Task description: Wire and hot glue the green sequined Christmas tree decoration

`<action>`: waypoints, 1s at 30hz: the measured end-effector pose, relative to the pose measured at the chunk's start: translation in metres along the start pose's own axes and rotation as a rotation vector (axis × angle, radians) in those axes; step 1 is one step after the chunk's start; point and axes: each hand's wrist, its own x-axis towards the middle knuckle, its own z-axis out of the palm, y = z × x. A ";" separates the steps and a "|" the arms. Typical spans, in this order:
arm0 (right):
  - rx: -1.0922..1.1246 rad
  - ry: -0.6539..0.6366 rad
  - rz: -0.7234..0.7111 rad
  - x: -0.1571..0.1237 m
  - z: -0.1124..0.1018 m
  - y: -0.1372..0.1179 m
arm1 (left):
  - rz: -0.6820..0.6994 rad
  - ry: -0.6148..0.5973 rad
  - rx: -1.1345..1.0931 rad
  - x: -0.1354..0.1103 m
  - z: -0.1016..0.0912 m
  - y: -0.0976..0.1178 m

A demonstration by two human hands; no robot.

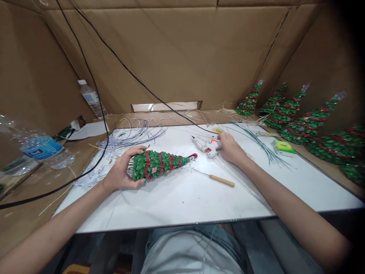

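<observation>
A small green Christmas tree (159,163) with red garland lies on its side, its tip pointing right. My left hand (125,169) is closed round its wide base, where thin wires stick out. The white glue gun (208,146) lies with its nozzle pointing left. My right hand (229,147) has its fingers wrapped on the handle, partly hiding it. Near the tree's tip is a small red piece (192,156). Between my hands, closer to me, rests an awl (221,180) with a wooden handle.
Finished-looking trees (302,114) stand along the right side. Green wires (261,142) and a yellow-green box (283,147) lie on the white board (171,205). Coiled wires (137,133) and plastic bottles (42,148) are at left. A black cord (128,70) hangs across the cardboard wall (176,49).
</observation>
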 end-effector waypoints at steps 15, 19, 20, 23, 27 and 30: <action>0.200 -0.055 0.084 0.001 -0.017 0.013 | -0.008 -0.005 -0.021 0.000 0.001 -0.003; 0.204 -0.047 0.081 -0.001 -0.017 0.013 | -0.009 -0.001 -0.024 0.000 0.001 -0.005; 0.205 -0.049 0.072 -0.001 -0.017 0.013 | -0.011 0.000 -0.023 0.000 0.001 -0.005; 0.208 -0.059 0.042 -0.001 -0.016 0.013 | -0.019 0.003 -0.024 0.000 0.001 -0.005; 0.204 -0.068 0.036 -0.003 -0.018 0.010 | -0.021 0.010 -0.059 0.001 0.001 -0.005; 0.199 -0.076 0.047 -0.003 -0.020 0.007 | -0.020 0.012 -0.082 0.001 0.001 -0.008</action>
